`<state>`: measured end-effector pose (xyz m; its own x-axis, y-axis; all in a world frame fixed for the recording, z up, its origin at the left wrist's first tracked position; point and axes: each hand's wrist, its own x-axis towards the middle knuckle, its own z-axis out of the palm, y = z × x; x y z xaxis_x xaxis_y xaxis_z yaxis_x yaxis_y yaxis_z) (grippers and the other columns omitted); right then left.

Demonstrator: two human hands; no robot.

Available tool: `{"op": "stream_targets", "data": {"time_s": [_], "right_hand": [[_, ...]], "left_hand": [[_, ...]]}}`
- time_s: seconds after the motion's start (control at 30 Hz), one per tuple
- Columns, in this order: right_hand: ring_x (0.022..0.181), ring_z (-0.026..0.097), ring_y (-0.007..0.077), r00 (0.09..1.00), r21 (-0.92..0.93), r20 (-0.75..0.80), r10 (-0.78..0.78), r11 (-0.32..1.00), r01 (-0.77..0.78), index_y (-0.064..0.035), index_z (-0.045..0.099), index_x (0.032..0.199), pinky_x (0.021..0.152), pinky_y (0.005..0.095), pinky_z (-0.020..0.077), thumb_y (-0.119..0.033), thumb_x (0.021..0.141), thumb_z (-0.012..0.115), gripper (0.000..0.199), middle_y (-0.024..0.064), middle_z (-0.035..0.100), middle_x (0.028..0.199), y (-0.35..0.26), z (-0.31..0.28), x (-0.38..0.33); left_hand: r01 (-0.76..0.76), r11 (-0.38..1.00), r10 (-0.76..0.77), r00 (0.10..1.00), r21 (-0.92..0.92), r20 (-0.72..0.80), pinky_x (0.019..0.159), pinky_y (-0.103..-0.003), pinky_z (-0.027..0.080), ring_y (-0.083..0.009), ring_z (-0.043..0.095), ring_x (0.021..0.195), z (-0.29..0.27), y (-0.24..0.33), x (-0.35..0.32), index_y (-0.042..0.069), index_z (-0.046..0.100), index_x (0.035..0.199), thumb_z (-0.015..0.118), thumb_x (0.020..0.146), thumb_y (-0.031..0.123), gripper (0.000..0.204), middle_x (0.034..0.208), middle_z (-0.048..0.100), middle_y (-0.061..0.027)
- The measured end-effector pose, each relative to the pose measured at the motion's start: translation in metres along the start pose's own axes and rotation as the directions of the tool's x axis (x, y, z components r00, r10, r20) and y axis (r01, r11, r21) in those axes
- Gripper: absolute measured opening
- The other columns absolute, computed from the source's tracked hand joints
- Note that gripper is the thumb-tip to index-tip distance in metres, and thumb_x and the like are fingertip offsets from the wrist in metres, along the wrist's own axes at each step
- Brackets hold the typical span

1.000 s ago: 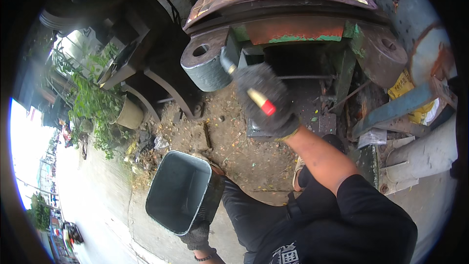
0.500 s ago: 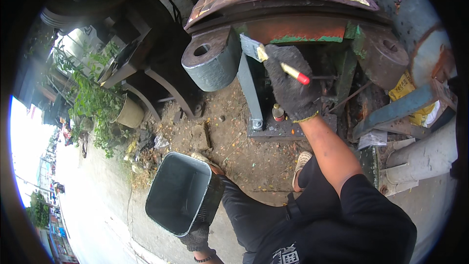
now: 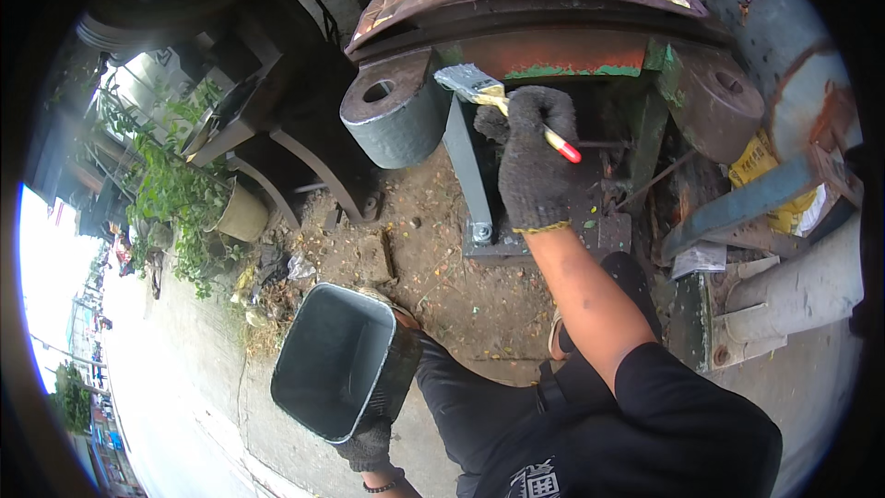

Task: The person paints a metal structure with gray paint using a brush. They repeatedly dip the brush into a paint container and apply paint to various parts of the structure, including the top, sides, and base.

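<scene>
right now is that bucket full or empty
Not full: in the bucket, inner walls show far below the rim. Whether it is quite empty I cannot tell; the bottom is too dim.

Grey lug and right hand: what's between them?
Head view shows two things there: the bristles of the brush in the right hand, and, lower, a grey strut beside the grey lug.
</scene>
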<state>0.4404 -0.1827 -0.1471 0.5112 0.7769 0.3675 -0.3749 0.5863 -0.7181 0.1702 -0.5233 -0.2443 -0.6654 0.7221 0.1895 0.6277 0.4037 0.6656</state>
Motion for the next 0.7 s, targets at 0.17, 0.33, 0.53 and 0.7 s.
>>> {"op": "stream_targets", "data": {"time_s": [0.17, 0.33, 0.53, 0.7], "right_hand": [[0.082, 0.070, 0.0157, 0.983, -0.109, 0.181, -0.019, 0.993, 0.039, -0.0025, 0.060, 0.113, 0.079, 0.0334, 0.0583, -0.016, 0.109, 0.061, 0.015, 0.0091, 0.070, 0.095, 0.003, 0.013, -0.032], [0.083, 0.068, 0.0127, 0.931, -0.136, 0.342, -0.126, 0.974, 0.182, -0.0024, 0.061, 0.113, 0.077, 0.0314, 0.0565, -0.011, 0.109, 0.059, 0.009, 0.0052, 0.066, 0.095, -0.019, 0.015, -0.076], [0.085, 0.065, 0.0119, 0.954, -0.270, 0.180, -0.241, 0.920, 0.284, -0.0035, 0.059, 0.112, 0.078, 0.0310, 0.0557, -0.014, 0.108, 0.063, 0.012, 0.0042, 0.065, 0.093, -0.006, 0.006, -0.034], [0.097, 0.066, 0.0256, 0.803, -0.217, 0.425, -0.417, 0.815, 0.538, -0.0030, 0.063, 0.109, 0.090, 0.0378, 0.0542, -0.006, 0.100, 0.068, 0.011, 0.0126, 0.065, 0.104, -0.009, 0.037, -0.071]], "left_hand": [[0.028, 0.999, -0.027, 0.999, 0.019, -0.033, 0.126, -0.049, 0.035, -0.0404, 0.052, 0.145, 0.001, 0.003, 0.000, 0.011, 0.061, 0.150, 0.084, 0.063, 0.025, 0.091, 0.150, 0.063, -0.0160], [0.004, 0.999, -0.002, 0.999, 0.040, -0.038, 0.124, -0.049, 0.037, -0.0396, 0.053, 0.143, -0.002, -0.003, -0.002, 0.012, 0.063, 0.148, 0.084, 0.064, 0.026, 0.088, 0.150, 0.064, -0.0142], [-0.033, 0.998, 0.034, 0.999, 0.062, -0.020, 0.124, -0.049, 0.037, -0.0402, 0.054, 0.143, -0.008, -0.004, -0.003, 0.010, 0.063, 0.147, 0.084, 0.064, 0.026, 0.087, 0.150, 0.064, -0.0153], [-0.095, 0.995, 0.097, 0.991, 0.020, -0.092, 0.123, -0.051, 0.037, -0.0412, 0.053, 0.143, -0.001, -0.004, 0.001, 0.008, 0.063, 0.147, 0.083, 0.065, 0.023, 0.086, 0.149, 0.063, -0.0178]]}}
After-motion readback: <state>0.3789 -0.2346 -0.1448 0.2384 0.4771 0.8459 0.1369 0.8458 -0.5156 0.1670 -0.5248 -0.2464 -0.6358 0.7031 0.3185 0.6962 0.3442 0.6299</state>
